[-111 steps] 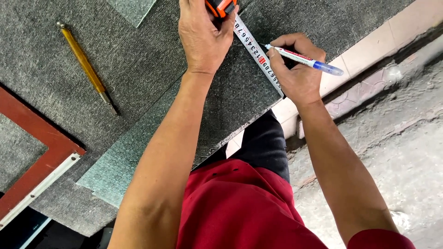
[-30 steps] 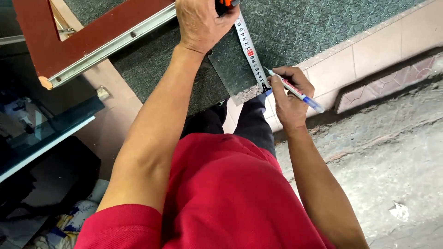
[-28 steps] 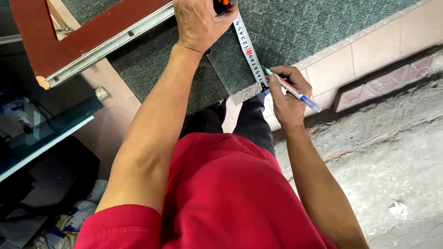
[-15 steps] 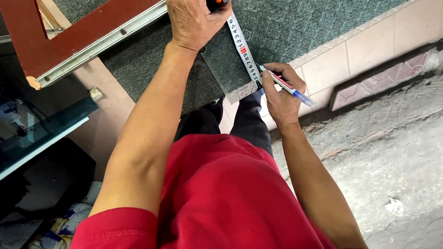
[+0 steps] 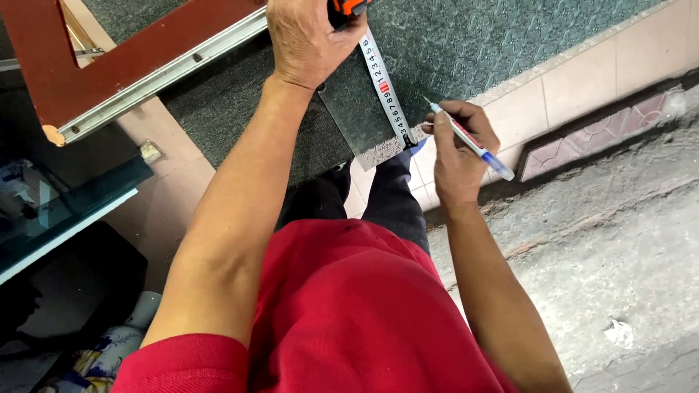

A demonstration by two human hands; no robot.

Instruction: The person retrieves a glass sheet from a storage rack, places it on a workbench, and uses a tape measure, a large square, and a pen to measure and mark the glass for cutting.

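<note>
Top centre of the frame: left hand (image 5: 309, 40) pressed down flat, fingers closed around an orange-and-black tape measure case (image 5: 346, 7) at the upper edge. White tape blade (image 5: 384, 91) stretched diagonally down and right from the case across a dark green patterned glass sheet (image 5: 495, 44), ending at the sheet's near corner. Right of centre: right hand (image 5: 460, 149) pinching a blue-capped pen (image 5: 472, 140), tip just beside the blade, over the glass edge. Upper left: reddish-brown wooden frame (image 5: 124, 58) with a pale metal rail (image 5: 167, 73) on grey carpet (image 5: 240, 109). Right side: pale tiles (image 5: 582, 87), then rough concrete ground (image 5: 619, 247). Bottom centre: red shirt (image 5: 349, 313).
</note>
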